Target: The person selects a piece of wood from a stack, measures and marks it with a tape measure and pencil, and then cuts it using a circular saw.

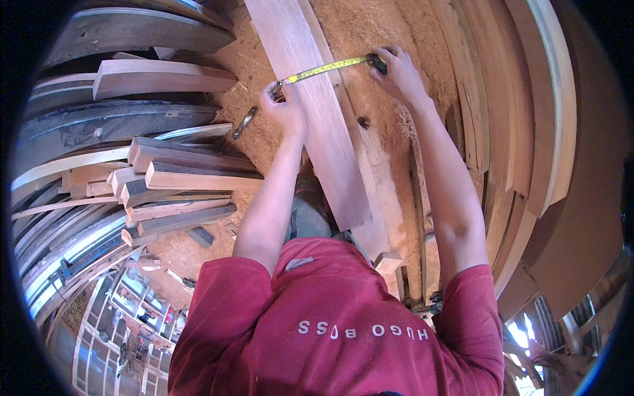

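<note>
A yellow tape measure [328, 67] stretches across a long, smooth wooden board [327, 142]. My right hand [401, 76] grips its dark case, out beyond the board's right edge. At the board's left edge, my left hand [284, 105] pinches the free end of the blade. The blade slants slightly upward to the right over the pale reddish wood. Beneath the board lies another plank [370, 228], showing along its right side. A curved dark metal piece [245, 123] rests on the sawdust just left of my left hand.
Stacked beams and planks [191, 177] fill the left side, several ends pointing toward me. Tall boards [522, 99] line the right side. Sawdust [383, 30] covers the ground around the board. A shelf frame with small items [142, 297] stands at lower left.
</note>
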Tool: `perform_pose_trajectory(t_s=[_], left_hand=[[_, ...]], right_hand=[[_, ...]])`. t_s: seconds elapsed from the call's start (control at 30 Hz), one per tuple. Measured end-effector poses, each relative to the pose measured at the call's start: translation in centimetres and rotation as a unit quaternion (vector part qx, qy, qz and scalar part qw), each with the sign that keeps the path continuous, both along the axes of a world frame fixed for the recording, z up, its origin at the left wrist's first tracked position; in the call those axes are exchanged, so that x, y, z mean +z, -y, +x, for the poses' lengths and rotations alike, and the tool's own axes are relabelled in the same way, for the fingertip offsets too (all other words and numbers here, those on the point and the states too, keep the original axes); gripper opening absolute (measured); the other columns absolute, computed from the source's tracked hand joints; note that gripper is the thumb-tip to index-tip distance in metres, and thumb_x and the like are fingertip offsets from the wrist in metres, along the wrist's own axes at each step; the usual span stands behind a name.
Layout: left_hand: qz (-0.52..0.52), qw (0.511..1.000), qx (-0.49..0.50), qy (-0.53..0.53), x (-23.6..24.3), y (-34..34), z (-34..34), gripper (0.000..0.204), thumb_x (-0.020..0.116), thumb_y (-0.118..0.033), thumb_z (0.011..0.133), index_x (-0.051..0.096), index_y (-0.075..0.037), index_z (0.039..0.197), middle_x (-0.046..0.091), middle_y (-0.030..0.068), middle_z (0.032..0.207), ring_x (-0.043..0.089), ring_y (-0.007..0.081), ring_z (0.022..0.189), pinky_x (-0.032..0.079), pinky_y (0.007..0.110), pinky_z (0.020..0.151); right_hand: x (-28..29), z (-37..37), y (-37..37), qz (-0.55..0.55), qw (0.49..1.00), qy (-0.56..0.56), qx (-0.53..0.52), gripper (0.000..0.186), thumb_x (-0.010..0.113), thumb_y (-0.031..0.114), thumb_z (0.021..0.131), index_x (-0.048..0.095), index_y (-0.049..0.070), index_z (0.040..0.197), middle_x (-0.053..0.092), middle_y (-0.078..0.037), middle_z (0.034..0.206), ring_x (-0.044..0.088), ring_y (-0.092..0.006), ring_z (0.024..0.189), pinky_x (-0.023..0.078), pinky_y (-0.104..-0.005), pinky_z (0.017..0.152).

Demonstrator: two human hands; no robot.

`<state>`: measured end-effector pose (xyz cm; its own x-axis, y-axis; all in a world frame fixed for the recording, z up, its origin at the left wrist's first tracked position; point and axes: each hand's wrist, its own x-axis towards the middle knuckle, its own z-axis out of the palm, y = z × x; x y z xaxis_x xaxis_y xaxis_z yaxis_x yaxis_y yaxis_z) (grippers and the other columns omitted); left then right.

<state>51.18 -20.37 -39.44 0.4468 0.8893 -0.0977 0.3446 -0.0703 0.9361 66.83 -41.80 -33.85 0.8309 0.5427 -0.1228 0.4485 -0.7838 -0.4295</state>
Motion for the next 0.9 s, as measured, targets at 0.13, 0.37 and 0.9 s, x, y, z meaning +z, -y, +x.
perform_pose_trajectory(t_s=[0.13,0.37,0.9], left_hand=[[-0.035,0.999,-0.002,0.018,0.0,-0.5,-0.1,0.029,0.072,-0.014,0.095,0.063,0.004,0.116,0.069,0.0102,0.102,0.063,0.0172,0.091,0.052,0.032,0.084],[-0.052,0.982,-0.168,0.072,5.2,0.3,-10.3,0.026,0.072,-0.01,0.097,0.062,0.002,0.118,0.069,0.0075,0.102,0.063,0.0132,0.091,0.053,0.03,0.084],[-0.608,0.705,-0.315,-0.182,12.7,10.4,-33.5,0.035,0.049,-0.036,0.11,0.063,-0.006,0.123,0.072,0.0086,0.113,0.068,0.0233,0.107,0.055,0.038,0.097]], right_hand=[[2.2,-1.7,-0.8,-0.022,1.0,-0.009,0.014,0.048,0.076,0.027,0.085,0.067,0.01,0.129,0.062,-0.018,0.129,0.061,-0.0391,0.118,0.052,-0.0462,0.102],[9.0,-16.9,-0.1,0.008,0.988,-0.152,0.037,0.045,0.062,0.038,0.09,0.068,0.01,0.125,0.064,-0.02,0.122,0.064,-0.0398,0.109,0.054,-0.0497,0.093],[9.3,-47.9,4.8,0.289,0.86,-0.295,-0.299,0.04,0.062,0.03,0.096,0.068,0.001,0.124,0.068,-0.029,0.115,0.062,-0.0428,0.113,0.044,-0.0486,0.106]])
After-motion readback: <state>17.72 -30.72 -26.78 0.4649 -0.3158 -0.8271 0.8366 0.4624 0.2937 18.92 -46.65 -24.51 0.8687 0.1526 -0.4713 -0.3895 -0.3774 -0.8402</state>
